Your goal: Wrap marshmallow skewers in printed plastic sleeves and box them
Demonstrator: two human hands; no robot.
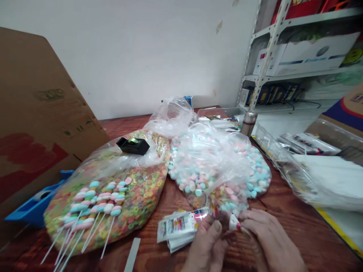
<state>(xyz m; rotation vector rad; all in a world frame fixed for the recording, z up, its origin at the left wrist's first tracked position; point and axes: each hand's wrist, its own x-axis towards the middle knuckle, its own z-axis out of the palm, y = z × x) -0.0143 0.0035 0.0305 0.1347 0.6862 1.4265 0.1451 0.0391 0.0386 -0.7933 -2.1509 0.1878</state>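
My left hand (208, 243) and my right hand (265, 236) meet at the near edge of the wooden table (297, 223). Both pinch a small clear wrapper (231, 223) between thumb and fingers. A stack of small printed packets (178, 228) lies just left of my left hand. Right behind the hands sits an open plastic bag of pink, blue and white marshmallow pieces (218, 166). Farther left, several marshmallow sticks (93, 211) lie on top of a bag of colourful ring candies (133, 189).
A black tape dispenser (133, 145) rests on the ring candy bag. A brown cardboard box (36, 113) and a blue tray (34, 207) stand at left. Clear bins with packets (309, 158), a metal flask (248, 122) and shelves (297, 56) are at right.
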